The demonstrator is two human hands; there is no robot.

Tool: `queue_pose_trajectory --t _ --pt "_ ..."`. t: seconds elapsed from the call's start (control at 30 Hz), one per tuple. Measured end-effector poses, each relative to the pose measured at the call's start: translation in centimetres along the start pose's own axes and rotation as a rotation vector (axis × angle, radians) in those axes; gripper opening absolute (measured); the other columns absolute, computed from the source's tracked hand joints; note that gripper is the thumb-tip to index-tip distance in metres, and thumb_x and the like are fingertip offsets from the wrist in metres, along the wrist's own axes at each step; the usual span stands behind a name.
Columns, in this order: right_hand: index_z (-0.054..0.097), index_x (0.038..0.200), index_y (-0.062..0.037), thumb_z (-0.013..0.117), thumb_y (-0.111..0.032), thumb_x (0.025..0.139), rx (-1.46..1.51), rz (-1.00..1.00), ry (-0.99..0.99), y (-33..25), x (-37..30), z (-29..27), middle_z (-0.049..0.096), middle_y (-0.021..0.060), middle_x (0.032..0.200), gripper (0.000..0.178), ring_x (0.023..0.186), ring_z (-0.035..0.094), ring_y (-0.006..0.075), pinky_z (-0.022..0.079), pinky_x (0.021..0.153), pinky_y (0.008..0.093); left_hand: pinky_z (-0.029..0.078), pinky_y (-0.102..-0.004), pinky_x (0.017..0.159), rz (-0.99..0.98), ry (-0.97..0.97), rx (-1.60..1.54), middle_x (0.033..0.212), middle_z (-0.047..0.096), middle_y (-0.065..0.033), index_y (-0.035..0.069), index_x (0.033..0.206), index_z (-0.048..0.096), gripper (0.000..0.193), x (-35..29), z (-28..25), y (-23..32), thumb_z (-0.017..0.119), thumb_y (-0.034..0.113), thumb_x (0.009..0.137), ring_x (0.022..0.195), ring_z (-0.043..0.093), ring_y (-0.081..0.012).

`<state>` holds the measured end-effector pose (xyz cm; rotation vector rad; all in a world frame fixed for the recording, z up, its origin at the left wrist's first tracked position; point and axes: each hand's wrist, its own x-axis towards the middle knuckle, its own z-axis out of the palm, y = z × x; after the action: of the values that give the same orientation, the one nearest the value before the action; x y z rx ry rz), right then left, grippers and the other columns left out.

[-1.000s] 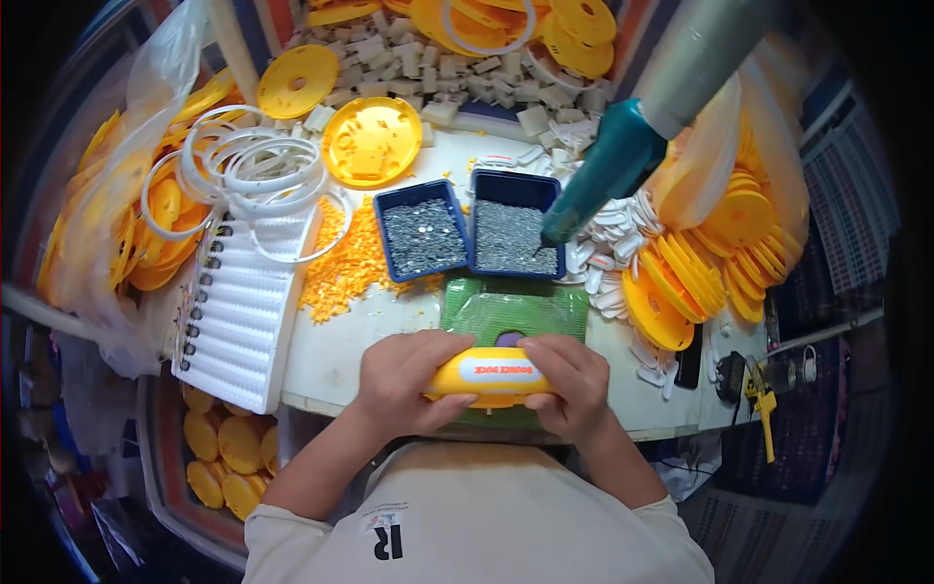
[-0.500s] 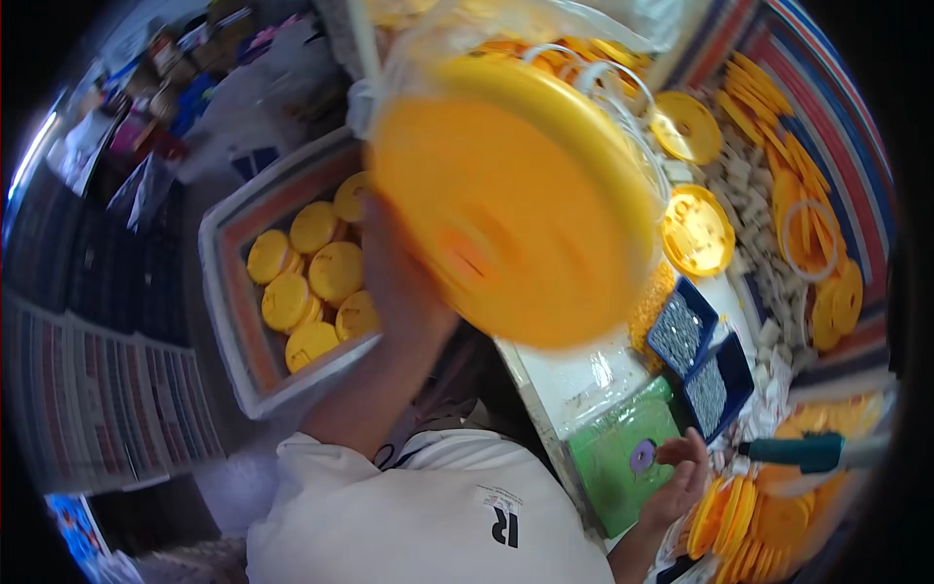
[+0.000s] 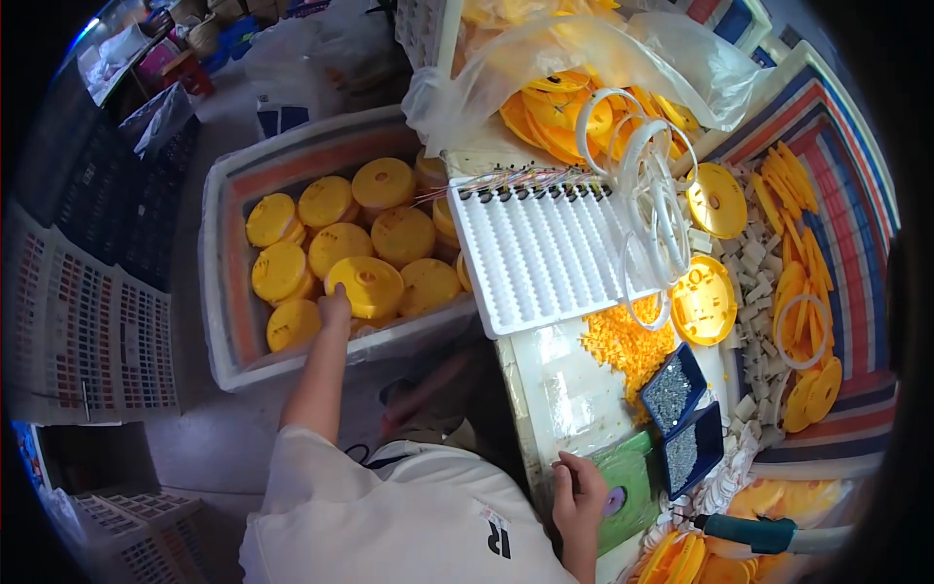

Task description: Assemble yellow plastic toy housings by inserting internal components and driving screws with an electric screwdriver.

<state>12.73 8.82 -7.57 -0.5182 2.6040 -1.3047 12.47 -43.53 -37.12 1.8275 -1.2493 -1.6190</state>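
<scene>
My left hand (image 3: 335,308) reaches into the box at the left, fingers closed at the near edge of a round yellow plastic housing (image 3: 368,284). That housing sits on top of several others like it, stacked in the box (image 3: 226,336). My right hand (image 3: 579,494) is empty, its fingers loosely bent and apart. It hovers at the left edge of a green block (image 3: 630,477) with a purple round centre (image 3: 614,500). Close by are two blue trays (image 3: 718,443) of small metal screws.
A white ribbed tray (image 3: 545,258) with thin wires lies on the bench, next to a coil of white rings (image 3: 657,214). Orange small parts (image 3: 632,346) are heaped below it. A green-handled power screwdriver (image 3: 749,531) is at the lower right. A striped bin (image 3: 856,292) stands at the right.
My left hand has carried the yellow housing from high in front of me down into the box. My right hand has shifted left, its fingers less spread.
</scene>
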Motion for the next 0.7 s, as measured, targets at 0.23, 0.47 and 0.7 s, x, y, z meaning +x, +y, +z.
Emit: queue_pose_trajectory --t 0.23,0.47,0.7 --pt "0.075 0.103 0.001 0.07 -0.002 0.093 -0.094 -0.104 0.062 -0.6 0.2 0.9 0.073 0.0148 0.088 0.012 0.077 0.071 0.0277 0.054 0.071 0.0353 0.056 -0.0519 0.095 -0.207 -0.324 -0.313 0.147 0.055 -0.0137 0.014 0.157 0.042 0.07 2.7 7.7 5.1 0.054 0.059 0.105 0.127 0.06 -0.0357" --pt "0.075 0.1 0.0001 0.071 -0.001 0.091 -0.09 -0.087 0.094 -1.1 0.5 1.0 0.073 0.0144 0.087 0.01 0.077 0.07 0.0289 0.053 0.071 0.0358 0.045 -0.0562 0.103 -0.166 -0.521 -0.278 0.16 0.039 -0.0094 0.021 0.158 0.039 0.069 -2.1 13.1 4.1 0.06 0.054 0.101 0.14 0.048 -0.0358" --pt "0.076 0.096 -0.0015 0.072 -0.002 0.089 -0.063 -0.065 0.097 -0.9 0.8 0.9 0.072 0.0151 0.082 0.008 0.072 0.07 0.0294 0.053 0.066 0.036 0.052 -0.0453 0.081 -0.134 -0.487 -0.245 0.132 0.056 -0.0058 0.02 0.144 0.053 0.051 -2.7 13.2 2.9 0.066 0.041 0.1 0.111 0.061 -0.0281"
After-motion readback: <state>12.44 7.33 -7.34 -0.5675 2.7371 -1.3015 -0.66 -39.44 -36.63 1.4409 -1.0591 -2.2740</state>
